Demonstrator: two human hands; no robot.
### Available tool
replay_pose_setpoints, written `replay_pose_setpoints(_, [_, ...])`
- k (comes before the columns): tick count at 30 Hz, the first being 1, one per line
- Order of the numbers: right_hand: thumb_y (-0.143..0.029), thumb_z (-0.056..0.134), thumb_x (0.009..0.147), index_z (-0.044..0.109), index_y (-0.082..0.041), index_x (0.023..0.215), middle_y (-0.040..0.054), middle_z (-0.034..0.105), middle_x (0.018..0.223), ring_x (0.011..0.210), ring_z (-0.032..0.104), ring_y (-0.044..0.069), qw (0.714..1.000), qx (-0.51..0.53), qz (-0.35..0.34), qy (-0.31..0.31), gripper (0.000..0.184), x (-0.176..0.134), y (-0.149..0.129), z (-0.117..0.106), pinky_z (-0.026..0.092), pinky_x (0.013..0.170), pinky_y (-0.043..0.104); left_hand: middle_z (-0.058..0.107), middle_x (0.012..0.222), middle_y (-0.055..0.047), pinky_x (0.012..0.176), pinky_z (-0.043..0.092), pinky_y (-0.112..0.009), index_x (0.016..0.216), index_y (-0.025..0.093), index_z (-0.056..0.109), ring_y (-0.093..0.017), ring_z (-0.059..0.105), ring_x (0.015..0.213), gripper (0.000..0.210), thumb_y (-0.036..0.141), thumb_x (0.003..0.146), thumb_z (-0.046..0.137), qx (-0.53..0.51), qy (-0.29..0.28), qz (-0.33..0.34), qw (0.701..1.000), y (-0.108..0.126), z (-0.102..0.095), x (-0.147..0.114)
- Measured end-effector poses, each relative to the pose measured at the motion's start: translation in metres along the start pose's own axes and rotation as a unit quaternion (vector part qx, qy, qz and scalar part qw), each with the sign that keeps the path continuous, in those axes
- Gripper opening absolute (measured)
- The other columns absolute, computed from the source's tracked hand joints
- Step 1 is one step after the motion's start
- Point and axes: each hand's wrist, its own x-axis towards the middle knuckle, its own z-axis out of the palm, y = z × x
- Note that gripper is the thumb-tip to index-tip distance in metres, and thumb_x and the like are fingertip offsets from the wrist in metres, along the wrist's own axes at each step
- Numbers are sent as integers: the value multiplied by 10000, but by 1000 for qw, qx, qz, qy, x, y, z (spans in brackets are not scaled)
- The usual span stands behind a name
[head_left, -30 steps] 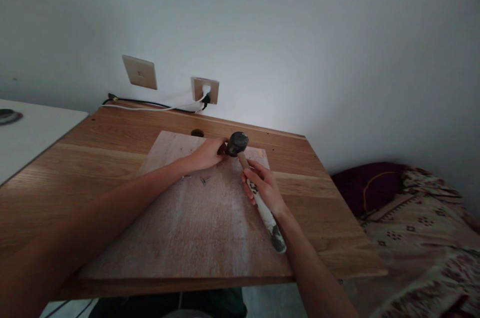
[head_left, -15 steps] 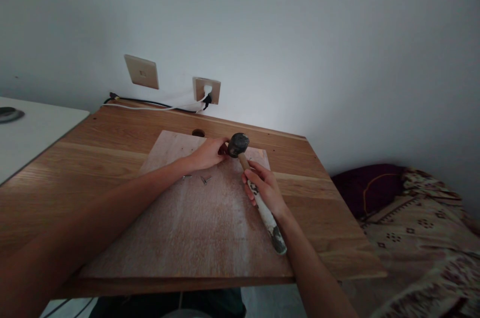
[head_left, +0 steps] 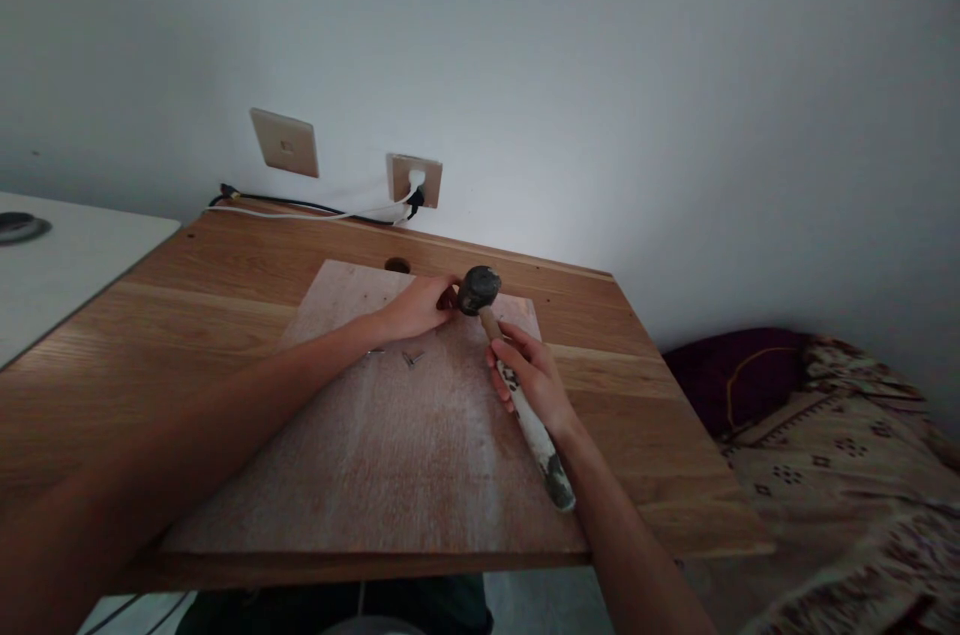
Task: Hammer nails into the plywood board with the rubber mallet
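My right hand [head_left: 532,375] is wrapped round the pale, paint-worn handle of a rubber mallet [head_left: 478,289]. The black head of the mallet is just beside the fingertips of my left hand [head_left: 420,306], near the far side of a whitish wooden board [head_left: 390,475]. The fingers of my left hand are curled together in a pinch, and the mallet head partly hides them; what they hold does not show. Several small metal nails [head_left: 412,358] lie on the board close to my left wrist.
The board rests on a wooden desk [head_left: 660,475] with a round cable hole [head_left: 397,265] at the back. Cables [head_left: 300,213] run along the wall to a socket [head_left: 415,181]. A white table [head_left: 90,250] adjoins at left; patterned bedding [head_left: 840,460] lies at right.
Almost nothing differs. Both hands and the mallet keep nearly the same place, with only a very slight shift.
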Motion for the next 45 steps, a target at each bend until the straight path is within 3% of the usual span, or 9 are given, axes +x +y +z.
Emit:
replay_pose_setpoints(7, [-506,772,799,637,-204,1126,-44,621,738,366,464,73,1000,7,1,16,465,-1,1,1,368,281,208,771,969,-66,801,551,-320,1154,137,667,-203,716,849,372,83,787,652,-7,0,0,1000,0,1,-1])
replay_pose_setpoints(11, [-495,775,799,638,-198,1013,-37,622,743,365,467,69,1000,7,7,-1,391,-2,-2,1,364,274,204,761,953,-70,769,550,-314,1126,131,673,-197,705,823,374,75,757,640,-12,-13,5,1000,0,-2,1])
replay_pose_setpoints(14, [-485,779,795,639,-199,1021,-41,614,732,365,465,70,1000,9,4,4,391,-3,-4,1,364,275,208,739,1018,-84,758,543,-302,1131,128,677,-186,686,829,402,93,730,656,-5,-11,20,1000,4,-17,6])
replay_pose_setpoints(18, [-473,766,804,639,-198,1103,-45,610,730,371,457,69,999,20,-10,25,426,-4,-7,1,359,283,212,717,1084,-69,778,519,-277,1184,155,663,-149,653,846,345,185,848,594,-22,-10,19,1000,14,-58,10])
replay_pose_setpoints(24, [-479,773,787,642,-186,1038,-44,609,720,359,463,72,999,25,-13,23,408,-2,-5,0,354,271,212,706,850,-18,684,429,-241,931,162,706,-149,601,742,161,184,784,645,149,-201,-16,968,17,-101,-2])
replay_pose_setpoints(30, [-480,778,797,642,-188,1061,-36,621,741,365,470,72,1000,17,-4,19,417,-2,-1,0,357,277,214,670,711,18,646,393,-261,757,215,709,-157,573,641,109,135,693,670,196,-229,-40,953,8,-89,-6])
replay_pose_setpoints(40, [-488,775,804,635,-197,1049,-36,626,736,355,464,70,1000,3,-2,18,406,-3,-4,0,343,278,212,622,596,24,540,343,-265,617,212,647,-148,527,553,67,176,633,701,150,-291,12,945,25,-61,-11])
replay_pose_setpoints(43, [-495,771,806,640,-198,1044,-32,631,741,356,470,70,1000,-1,1,11,403,-3,-4,-1,333,279,211,653,644,11,552,370,-257,662,208,668,-152,560,589,21,188,658,668,143,-273,24,951,26,-63,-8])
replay_pose_setpoints(45, [-499,772,802,642,-198,1045,-30,631,746,360,476,71,1000,0,2,7,409,-3,-4,-1,333,282,210,683,696,5,575,389,-254,736,204,689,-151,582,615,67,188,695,638,139,-218,16,966,25,-64,-4])
